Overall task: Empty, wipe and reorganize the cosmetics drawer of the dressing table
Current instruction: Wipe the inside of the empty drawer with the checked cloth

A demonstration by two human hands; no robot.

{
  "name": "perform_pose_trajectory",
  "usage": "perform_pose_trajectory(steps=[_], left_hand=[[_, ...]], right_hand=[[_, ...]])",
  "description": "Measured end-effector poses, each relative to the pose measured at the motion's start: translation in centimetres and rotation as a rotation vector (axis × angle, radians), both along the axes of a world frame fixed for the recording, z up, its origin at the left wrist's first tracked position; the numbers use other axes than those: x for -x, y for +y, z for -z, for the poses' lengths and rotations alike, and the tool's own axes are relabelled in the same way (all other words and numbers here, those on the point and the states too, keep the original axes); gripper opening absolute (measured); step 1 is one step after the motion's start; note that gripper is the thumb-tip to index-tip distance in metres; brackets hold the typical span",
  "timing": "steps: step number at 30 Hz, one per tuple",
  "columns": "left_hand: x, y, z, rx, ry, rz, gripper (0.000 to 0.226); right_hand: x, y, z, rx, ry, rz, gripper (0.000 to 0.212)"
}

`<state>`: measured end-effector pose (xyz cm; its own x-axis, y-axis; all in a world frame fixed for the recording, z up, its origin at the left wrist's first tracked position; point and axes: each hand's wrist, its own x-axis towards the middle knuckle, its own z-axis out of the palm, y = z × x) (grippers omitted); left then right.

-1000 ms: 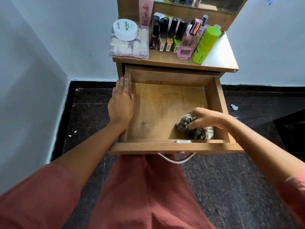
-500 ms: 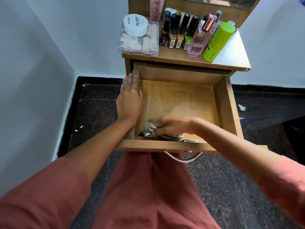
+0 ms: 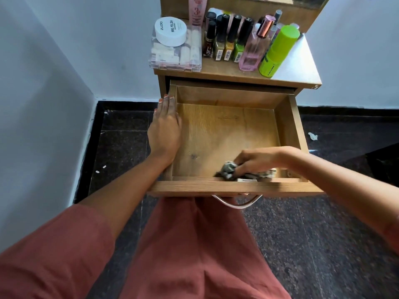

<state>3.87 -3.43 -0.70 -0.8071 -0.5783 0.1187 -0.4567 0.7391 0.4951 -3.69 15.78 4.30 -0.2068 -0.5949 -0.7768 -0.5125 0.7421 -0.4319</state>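
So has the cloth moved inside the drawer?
Yes. The cloth swept left along the front of the drawer, then back right, and now sits at the latch under the right hand.

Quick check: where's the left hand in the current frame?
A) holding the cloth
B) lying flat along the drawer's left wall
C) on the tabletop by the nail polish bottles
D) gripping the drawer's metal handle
B: the left hand lies flat, its fingers straight, along the left wall of the drawer, while the right hand grips the cloth near the drawer's front.
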Motion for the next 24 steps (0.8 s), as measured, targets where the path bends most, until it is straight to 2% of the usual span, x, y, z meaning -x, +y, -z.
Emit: perform_pose_trajectory(steps=[5, 12, 17, 21, 24], left_hand=[[0.0, 0.1, -0.1, -0.004, -0.018, -0.01, 0.044], [0.1, 0.0, -0.1, -0.008, -0.01, -0.003, 0.044], [0.2, 0.0, -0.2, -0.001, -0.02, -0.002, 0.044], [0.0, 0.0, -0.2, -0.004, -0.024, -0.002, 0.044], [0.0, 0.0, -0.2, -0.008, -0.028, -0.01, 0.044]], right_hand=[[0.8, 1.3, -0.6, -0.068, -0.057, 0.0, 0.016], [-2.7, -5.7, 0.7, 0.112, -0.035, -0.112, 0.023], [-3.2, -6.0, 1.6, 0.123, -0.043, -0.099, 0.038], [-1.3, -1.5, 0.3, 0.029, -0.117, 0.049, 0.029], [1.1, 2.9, -1.0, -0.136, -0.072, 0.118, 0.032]])
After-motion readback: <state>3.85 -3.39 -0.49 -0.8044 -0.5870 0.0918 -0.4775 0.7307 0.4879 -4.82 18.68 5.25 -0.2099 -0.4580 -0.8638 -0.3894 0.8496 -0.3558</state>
